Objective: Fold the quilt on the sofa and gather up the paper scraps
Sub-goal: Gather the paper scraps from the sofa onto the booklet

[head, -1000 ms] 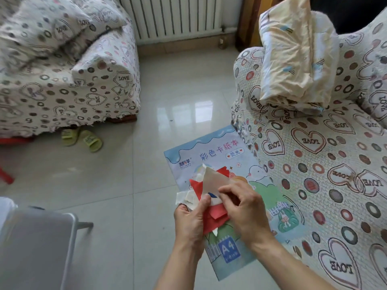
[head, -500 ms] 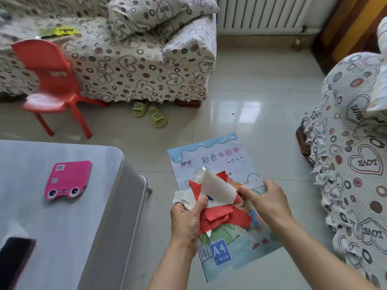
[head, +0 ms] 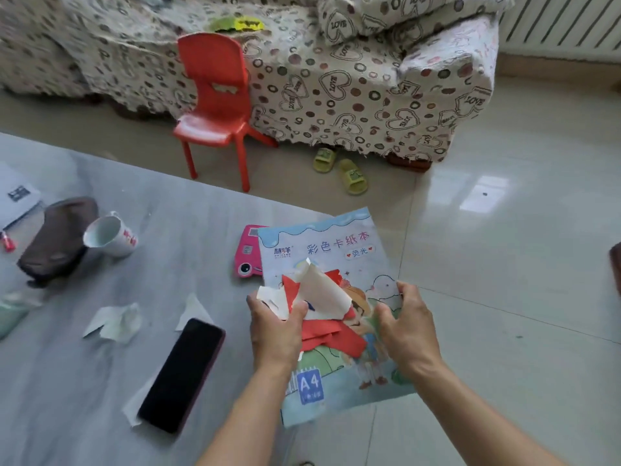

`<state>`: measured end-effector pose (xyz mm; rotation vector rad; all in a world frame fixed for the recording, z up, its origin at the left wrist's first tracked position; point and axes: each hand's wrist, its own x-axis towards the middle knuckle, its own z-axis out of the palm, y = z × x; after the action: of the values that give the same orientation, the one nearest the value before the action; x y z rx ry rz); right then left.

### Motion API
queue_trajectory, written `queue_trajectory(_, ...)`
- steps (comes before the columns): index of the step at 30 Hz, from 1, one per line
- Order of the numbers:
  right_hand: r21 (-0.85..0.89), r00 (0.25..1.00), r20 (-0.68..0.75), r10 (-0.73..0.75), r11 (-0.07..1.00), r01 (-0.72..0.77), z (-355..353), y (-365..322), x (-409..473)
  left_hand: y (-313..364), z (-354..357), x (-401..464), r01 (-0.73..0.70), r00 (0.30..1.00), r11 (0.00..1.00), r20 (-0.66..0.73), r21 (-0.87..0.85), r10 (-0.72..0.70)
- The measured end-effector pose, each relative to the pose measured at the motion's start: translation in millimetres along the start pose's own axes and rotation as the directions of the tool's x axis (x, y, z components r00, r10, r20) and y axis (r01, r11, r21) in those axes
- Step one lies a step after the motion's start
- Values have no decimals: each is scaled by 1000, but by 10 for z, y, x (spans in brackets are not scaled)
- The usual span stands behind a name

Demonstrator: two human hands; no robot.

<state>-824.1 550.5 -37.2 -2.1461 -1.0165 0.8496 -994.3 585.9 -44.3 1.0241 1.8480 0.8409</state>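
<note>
My left hand (head: 277, 331) grips a bundle of red and white paper scraps (head: 322, 307) pressed against an A4 coloured-paper pad (head: 336, 250), held over the grey table's right edge. To the right of the scraps my right hand (head: 408, 324) hovers over the pad with fingers curled and apart, holding nothing. More white scraps (head: 114, 322) lie on the table (head: 84, 381), and another white scrap (head: 193, 311) lies beside a black phone (head: 183, 373). Yellow and green scraps (head: 237, 24) lie on the far sofa (head: 336, 85). The quilt is out of view.
On the table are a tipped white mug (head: 111, 237), a brown pouch (head: 58, 240), a pink toy phone (head: 247, 255) and a booklet (head: 16, 200). A red child's chair (head: 215, 105) and yellow-green slippers (head: 341, 169) stand on the tiled floor by the sofa.
My view has swung left from the right sofa and its folded quilt to the table. My right hand has let go of the scraps and moved off to the right.
</note>
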Motion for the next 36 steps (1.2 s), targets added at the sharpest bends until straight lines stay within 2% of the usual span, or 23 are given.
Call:
queue_trajectory(7, 5, 997, 72, 42, 999, -42, 837, -463, 68, -112, -552, 842, -54, 998, 970, -25, 238, 62)
queue_trajectory(12, -139, 988, 136, 68, 989, -49, 1144, -588, 118, -195, -693, 1269, -82, 995, 932, -27, 352, 98)
queue_trajectory(17, -180, 967, 249, 58, 984, -12, 1299, -629, 151, -248, -758, 1444, -73, 992, 897, -57, 435, 109)
queue_trajectory(25, -186, 944, 330, 19, 981, 46, 1191, -543, 145, -282, -804, 1497, 2, 988, 809, -125, 588, 88)
queue_trajectory(32, -31, 973, 229, -43, 998, 51, 812, -415, 144, -164, -861, 1411, -179, 940, 764, -122, 620, 319)
queue_trajectory(34, 8, 976, 213, -54, 999, 54, 670, -349, 146, -139, -870, 1360, -184, 924, 742, -144, 645, 355)
queue_trajectory(36, 57, 978, 199, -58, 997, 48, 476, -244, 138, -92, -834, 1276, -132, 926, 737, -183, 663, 331)
